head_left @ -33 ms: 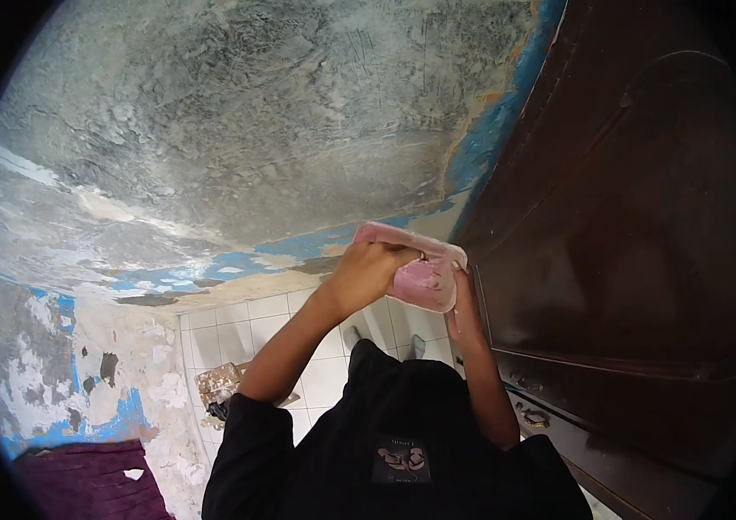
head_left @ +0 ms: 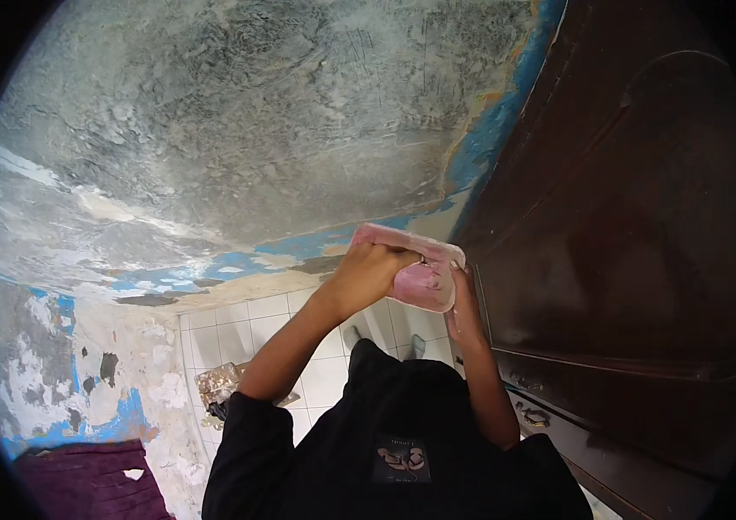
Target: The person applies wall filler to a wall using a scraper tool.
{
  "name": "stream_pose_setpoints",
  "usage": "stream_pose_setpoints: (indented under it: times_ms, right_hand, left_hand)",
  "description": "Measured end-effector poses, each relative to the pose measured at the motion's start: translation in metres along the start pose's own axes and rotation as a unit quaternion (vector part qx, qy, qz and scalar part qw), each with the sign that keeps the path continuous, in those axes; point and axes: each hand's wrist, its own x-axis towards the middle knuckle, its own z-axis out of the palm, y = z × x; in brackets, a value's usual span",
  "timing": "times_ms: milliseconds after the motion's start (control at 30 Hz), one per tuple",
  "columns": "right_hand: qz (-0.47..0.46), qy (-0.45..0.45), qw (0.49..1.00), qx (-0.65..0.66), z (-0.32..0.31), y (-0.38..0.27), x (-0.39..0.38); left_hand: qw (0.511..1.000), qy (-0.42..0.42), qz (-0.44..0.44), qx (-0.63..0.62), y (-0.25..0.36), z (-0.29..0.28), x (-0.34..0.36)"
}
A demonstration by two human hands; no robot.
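Observation:
Both hands hold a pink shallow tray (head_left: 424, 282) with rounded corners and whitish smears, tilted in front of me. My left hand (head_left: 374, 270) is closed on its left part, with the fingers reaching over the inside. A small dark bit shows at those fingertips; I cannot tell what it is. My right hand (head_left: 463, 290) grips the tray's right side, thumb on the rim and the other fingers mostly hidden behind it.
Ahead rises a grey plastered wall (head_left: 281, 113) with peeling blue paint. A dark brown cabinet (head_left: 628, 217) stands close on the right. White tiles (head_left: 324, 373) cover the floor. A stained, crusted object (head_left: 219, 381) lies by my left arm; purple cloth (head_left: 90, 481) is at lower left.

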Motion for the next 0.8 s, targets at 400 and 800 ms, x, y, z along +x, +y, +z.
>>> stream_pose_setpoints:
  times_ms: [400,800]
  right_hand:
    - [-0.013,0.035,0.999,-0.037,0.003,-0.015,-0.001]
    - [-0.064,0.015,0.996,-0.054,0.009,-0.003,0.016]
  left_hand:
    - [0.985,-0.013,-0.123,-0.118,-0.025,-0.023,-0.003]
    - [0.69,0.29,-0.266,-0.608,-0.037,-0.015,-0.046]
